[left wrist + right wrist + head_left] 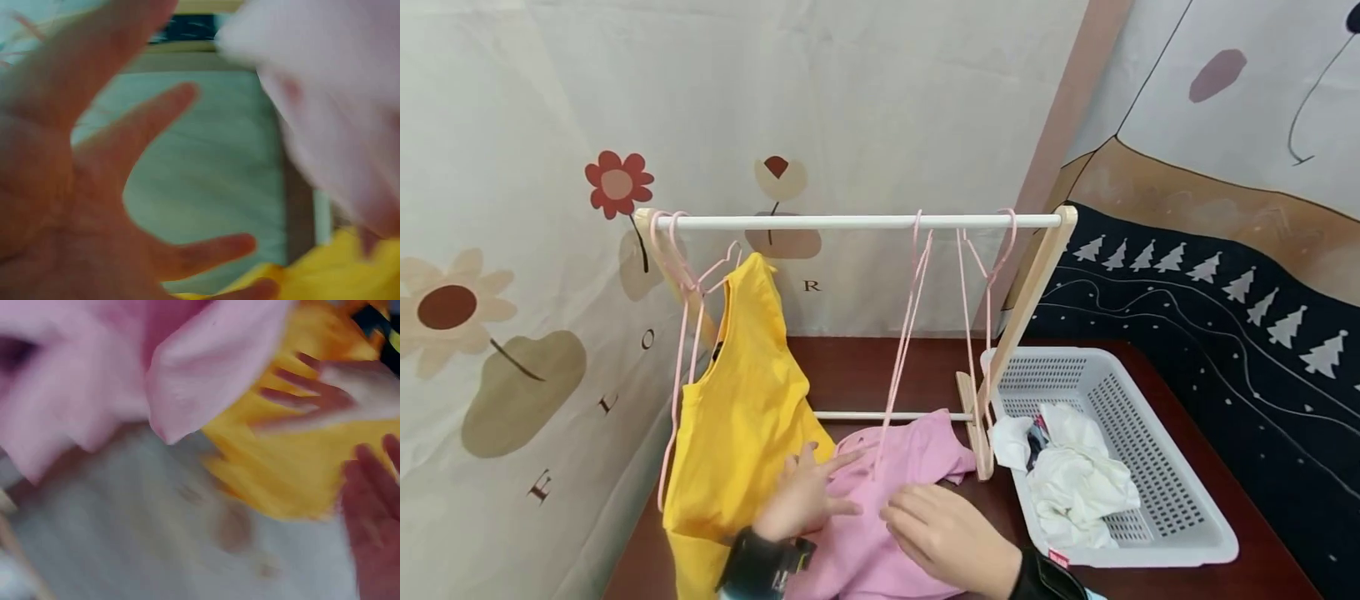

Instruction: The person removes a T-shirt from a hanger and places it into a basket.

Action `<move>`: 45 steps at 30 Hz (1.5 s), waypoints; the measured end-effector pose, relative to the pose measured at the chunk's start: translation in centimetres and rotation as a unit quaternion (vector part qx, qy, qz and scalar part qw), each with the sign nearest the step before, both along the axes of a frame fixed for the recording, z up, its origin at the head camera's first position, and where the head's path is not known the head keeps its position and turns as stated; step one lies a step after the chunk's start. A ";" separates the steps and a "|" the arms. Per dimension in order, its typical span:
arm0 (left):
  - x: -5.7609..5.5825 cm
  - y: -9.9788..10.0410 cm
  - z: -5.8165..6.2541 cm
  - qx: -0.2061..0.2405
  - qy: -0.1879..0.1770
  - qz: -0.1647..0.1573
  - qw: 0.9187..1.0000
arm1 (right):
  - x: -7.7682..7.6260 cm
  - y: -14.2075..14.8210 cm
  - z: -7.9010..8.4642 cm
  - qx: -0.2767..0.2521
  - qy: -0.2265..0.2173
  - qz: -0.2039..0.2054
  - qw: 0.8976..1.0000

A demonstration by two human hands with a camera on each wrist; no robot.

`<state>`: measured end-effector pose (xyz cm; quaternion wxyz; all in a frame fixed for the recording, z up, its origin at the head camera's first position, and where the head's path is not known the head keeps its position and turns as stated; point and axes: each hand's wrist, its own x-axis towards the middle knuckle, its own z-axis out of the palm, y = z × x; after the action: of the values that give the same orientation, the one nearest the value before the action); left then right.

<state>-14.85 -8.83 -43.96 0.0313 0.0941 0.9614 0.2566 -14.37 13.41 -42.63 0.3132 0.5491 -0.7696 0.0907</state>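
Note:
A pink garment (917,442) lies below the rack's bar, close to both hands. My left hand (805,492) has its fingers spread between the pink garment and the yellow sleeveless garment (737,400). In the left wrist view, the spread left fingers (144,119) hold nothing. My right hand (943,533) is over the lower part of the pink garment, its fingers extended; in the right wrist view its palm (375,519) holds no cloth. A pink hanger (904,333) on the bar reaches down over the pink garment. The yellow garment hangs at the left.
The small rack has a white bar (850,222) and wooden side posts (1030,292). More pink hangers hang at its left (681,333) and right (988,317) ends. A grey basket (1180,467) with white cloths (1078,483) stands at the right on the dark red table (865,367).

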 end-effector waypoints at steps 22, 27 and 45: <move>1.2 7.4 -7.1 -0.080 0.205 0.012 0.975 | -3.4 2.3 -10.4 -0.023 -0.376 -0.180 0.909; 1.7 8.3 -2.7 -0.067 0.350 0.009 0.934 | -2.4 3.7 -4.9 -0.104 -0.274 -0.185 0.938; 3.5 14.1 4.9 0.084 0.478 -0.012 0.874 | 2.1 8.3 6.4 -0.242 -0.084 -0.181 0.950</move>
<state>-11.35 5.24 -39.08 -0.4369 0.2186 0.8328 0.2603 -12.28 21.69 -36.20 0.3820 0.2992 -0.8344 0.2615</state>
